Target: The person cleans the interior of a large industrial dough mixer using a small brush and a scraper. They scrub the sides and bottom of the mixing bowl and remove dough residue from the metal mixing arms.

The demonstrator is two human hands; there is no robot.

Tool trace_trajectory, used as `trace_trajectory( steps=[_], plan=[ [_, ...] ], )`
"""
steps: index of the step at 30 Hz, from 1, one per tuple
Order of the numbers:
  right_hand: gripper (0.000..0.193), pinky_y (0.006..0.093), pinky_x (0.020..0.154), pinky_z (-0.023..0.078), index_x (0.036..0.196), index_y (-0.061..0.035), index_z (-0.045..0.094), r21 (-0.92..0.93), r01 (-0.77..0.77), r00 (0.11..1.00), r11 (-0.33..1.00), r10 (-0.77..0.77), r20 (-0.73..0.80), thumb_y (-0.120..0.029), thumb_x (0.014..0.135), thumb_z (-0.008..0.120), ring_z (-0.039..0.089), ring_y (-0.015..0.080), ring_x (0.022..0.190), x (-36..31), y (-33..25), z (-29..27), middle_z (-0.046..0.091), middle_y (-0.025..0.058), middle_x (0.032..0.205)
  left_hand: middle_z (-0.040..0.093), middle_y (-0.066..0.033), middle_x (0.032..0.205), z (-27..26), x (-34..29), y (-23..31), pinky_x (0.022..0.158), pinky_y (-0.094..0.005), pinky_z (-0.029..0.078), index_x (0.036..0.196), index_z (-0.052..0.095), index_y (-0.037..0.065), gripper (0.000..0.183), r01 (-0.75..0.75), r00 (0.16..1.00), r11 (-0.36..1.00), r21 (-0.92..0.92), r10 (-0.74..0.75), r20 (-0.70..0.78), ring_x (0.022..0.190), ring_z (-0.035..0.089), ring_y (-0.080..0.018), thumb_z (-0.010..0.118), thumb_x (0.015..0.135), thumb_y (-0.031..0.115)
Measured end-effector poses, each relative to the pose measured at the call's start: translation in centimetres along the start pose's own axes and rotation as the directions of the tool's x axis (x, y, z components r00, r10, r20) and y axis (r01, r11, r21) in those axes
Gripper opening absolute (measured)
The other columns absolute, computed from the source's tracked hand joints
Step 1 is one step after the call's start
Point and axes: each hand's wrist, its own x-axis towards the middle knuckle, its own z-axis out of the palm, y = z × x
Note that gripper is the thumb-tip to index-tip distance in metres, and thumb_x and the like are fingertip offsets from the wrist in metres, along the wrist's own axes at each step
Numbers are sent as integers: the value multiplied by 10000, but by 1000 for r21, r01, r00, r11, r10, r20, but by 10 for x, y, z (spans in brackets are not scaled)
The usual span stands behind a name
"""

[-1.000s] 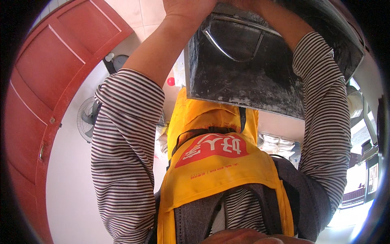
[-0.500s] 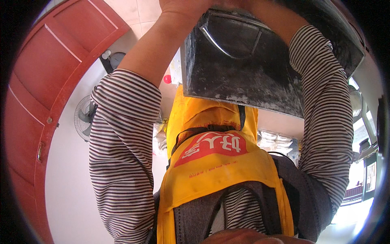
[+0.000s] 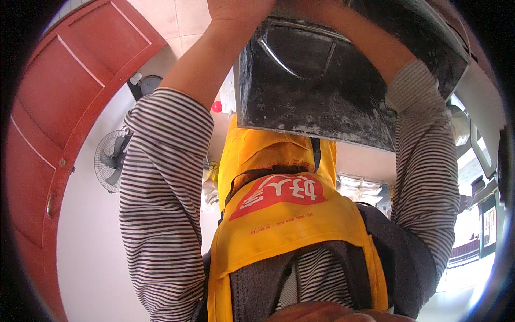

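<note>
Both my hands are raised to the top edge of the head view, and the frame cuts off their fingers. My left hand [image 3: 240, 9] shows only its back and wrist, by the upper left corner of a dark box-like thing. My right hand [image 3: 316, 8] reaches across above it from the right, dim and blurred. The dark box-like thing [image 3: 316, 102] is scuffed and smeared with whitish powder. A thin curved metal bar [image 3: 276, 56] stands out on it. Whether either hand grips anything is hidden.
A yellow apron [image 3: 279, 236] covers my front, close below the box-like thing's edge. A red panelled door [image 3: 48, 123] is at the left, with a fan [image 3: 111, 161] beside it. Pale bags [image 3: 359, 188] lie behind me at the right. Bright windows [image 3: 477, 225] are at the far right.
My right forearm has shifted and its sleeve is blurred by motion. The whole scene has slid slightly to the left in view. My left arm keeps nearly the same pose.
</note>
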Motion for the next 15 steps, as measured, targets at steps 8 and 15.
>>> trace_trajectory(
  steps=[8,15],
  plan=[
    [328,507,800,538,1145,-18,652,-54,-499,716,865,446,537,-267,1035,469,674,385,910,-143,44,-13,677,227,1020,550,-289,1174,-4,-3,-1,958,-527,442,1416,302,-91,766,4,1000,999,42,-3,-13,1115,512,-449,651,754,74],
    [396,522,851,516,1000,-28,695,47,-360,929,932,354,107,-369,1013,494,657,407,963,-113,22,53,683,232,996,552,-290,1175,6,1,5,962,-526,447,1399,321,-92,751,-13,1000,999,46,14,-19,1116,519,-450,662,751,76]
  ],
)
